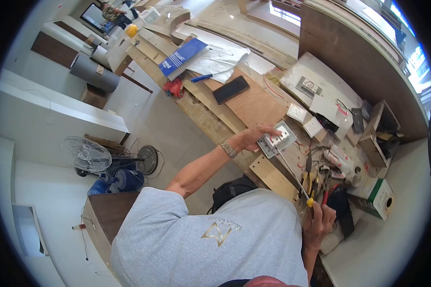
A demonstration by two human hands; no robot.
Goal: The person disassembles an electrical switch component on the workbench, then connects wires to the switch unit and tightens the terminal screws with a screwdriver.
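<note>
My left hand (252, 137), with a watch on its wrist, is closed around a socket plate (286, 136) in a grey frame above the workbench. A long screwdriver (292, 172) with a yellow handle end is gripped in my right hand (319, 223). Its shaft runs up to the near edge of the socket plate; whether the tip sits in a screw is too small to tell. Pliers (310, 182) and other hand tools lie beside the shaft. Beyond the plate are two white plates (297, 113) and another socket plate (309, 86).
On the bench lie a phone (232, 90), a blue box (182, 57) and a blue marker (201, 78). A wooden box (381, 128) and a green-and-white can (378, 200) stand at right. A fan (86, 155) and blue water jugs (129, 179) are at left. A person (113, 14) stands far back.
</note>
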